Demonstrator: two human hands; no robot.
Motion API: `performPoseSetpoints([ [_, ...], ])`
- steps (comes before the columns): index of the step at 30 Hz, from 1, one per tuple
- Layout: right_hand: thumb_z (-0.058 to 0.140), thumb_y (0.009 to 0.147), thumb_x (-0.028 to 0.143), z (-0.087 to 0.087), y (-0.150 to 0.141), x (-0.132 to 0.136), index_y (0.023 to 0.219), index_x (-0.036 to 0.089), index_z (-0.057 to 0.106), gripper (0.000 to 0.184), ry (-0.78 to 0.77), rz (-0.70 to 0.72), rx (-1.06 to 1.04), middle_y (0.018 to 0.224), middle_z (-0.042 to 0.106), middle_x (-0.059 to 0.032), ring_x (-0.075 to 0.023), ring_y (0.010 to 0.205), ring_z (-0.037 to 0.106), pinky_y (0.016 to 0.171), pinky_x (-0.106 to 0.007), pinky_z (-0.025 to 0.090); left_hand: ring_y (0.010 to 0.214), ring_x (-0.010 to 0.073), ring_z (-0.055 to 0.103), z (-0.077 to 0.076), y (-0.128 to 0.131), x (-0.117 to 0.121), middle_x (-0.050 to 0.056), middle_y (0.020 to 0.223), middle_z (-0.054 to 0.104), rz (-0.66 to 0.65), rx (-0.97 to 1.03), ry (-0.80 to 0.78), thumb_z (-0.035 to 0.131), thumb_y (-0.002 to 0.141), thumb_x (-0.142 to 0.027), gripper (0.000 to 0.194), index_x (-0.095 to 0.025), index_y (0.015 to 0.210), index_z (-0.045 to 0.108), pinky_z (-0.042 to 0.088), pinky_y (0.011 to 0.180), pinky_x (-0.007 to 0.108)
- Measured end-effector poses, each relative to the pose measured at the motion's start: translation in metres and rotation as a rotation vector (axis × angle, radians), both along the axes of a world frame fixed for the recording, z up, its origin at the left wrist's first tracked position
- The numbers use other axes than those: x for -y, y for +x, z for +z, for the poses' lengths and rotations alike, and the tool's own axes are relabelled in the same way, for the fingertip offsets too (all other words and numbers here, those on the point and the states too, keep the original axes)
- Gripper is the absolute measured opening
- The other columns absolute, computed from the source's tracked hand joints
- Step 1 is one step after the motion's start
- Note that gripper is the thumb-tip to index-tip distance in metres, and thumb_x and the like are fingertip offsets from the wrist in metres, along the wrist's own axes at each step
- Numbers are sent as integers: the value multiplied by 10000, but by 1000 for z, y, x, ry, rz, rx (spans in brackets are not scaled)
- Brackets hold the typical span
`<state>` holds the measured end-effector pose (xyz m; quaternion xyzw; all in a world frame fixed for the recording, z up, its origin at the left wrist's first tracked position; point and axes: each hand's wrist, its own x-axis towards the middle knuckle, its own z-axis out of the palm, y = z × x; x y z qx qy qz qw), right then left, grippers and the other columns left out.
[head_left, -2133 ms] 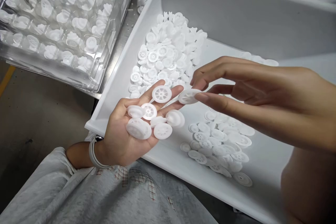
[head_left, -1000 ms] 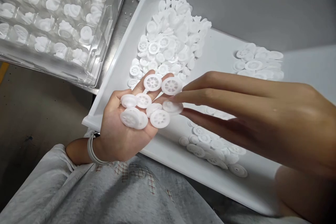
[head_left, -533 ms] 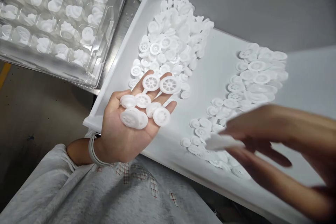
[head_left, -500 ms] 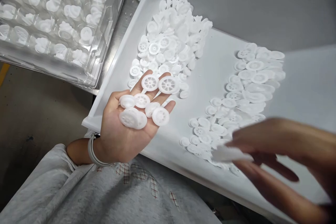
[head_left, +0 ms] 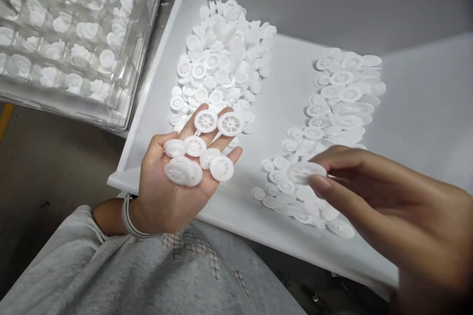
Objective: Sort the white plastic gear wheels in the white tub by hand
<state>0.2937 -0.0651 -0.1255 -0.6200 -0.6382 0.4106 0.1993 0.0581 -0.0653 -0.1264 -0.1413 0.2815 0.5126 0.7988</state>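
Note:
Palm up, my left hand [head_left: 177, 202] carries several small white plastic spoked wheels [head_left: 194, 146] across its palm and spread fingers. My right hand [head_left: 384, 197] pinches one white plastic wheel [head_left: 306, 173] between thumb and fingertips, its rim tilted toward the left. Under the pinched wheel lies a long heap of similar wheels [head_left: 343, 108] in the light grey tray [head_left: 288, 83]. Beyond my left fingertips sits a second, denser pile of white wheels [head_left: 221, 59]. My left hand partly hides the near end of that pile.
At upper left, a clear plastic blister tray [head_left: 121, 93] holds white parts in its pockets, on a metal surface [head_left: 157, 34]. The grey tray's raised left edge [head_left: 155, 83] runs between it and the piles. A grey wall [head_left: 332, 5] rises at the tray's far side.
My right hand, with the wheel pinched in it, has risen and now shows it more face-on. The view has shifted slightly; the wheels on my left hand keep their arrangement.

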Motion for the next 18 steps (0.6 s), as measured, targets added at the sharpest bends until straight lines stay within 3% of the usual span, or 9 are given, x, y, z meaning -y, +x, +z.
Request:
performPoseSetpoints([
  [4, 817, 769, 494, 2, -10, -18, 784, 254, 648, 294, -156, -19, -119, 717, 584, -8, -121, 585, 479, 482, -244, 398, 1243, 162, 672, 2, 5, 1, -5, 1297, 712, -12, -18, -15, 423, 933, -313, 463, -245, 1361, 586, 450, 1188, 397],
  [13, 749, 806, 587, 6, -53, -23, 727, 201, 626, 413, -294, 83, -313, 674, 579, 5, -95, 559, 459, 463, -212, 383, 1156, 155, 715, 4, 7, -4, 24, 1260, 731, -53, -51, -33, 361, 957, -321, 472, -225, 1374, 562, 589, 988, 267],
  [18, 744, 823, 553, 0, -58, -24, 722, 204, 592, 394, -332, 8, -374, 620, 487, 35, -87, 543, 408, 473, -217, 360, 1207, 164, 690, 6, 3, -5, 17, 1251, 737, -104, -75, -35, 317, 955, -336, 515, -235, 1403, 552, 497, 1122, 312],
])
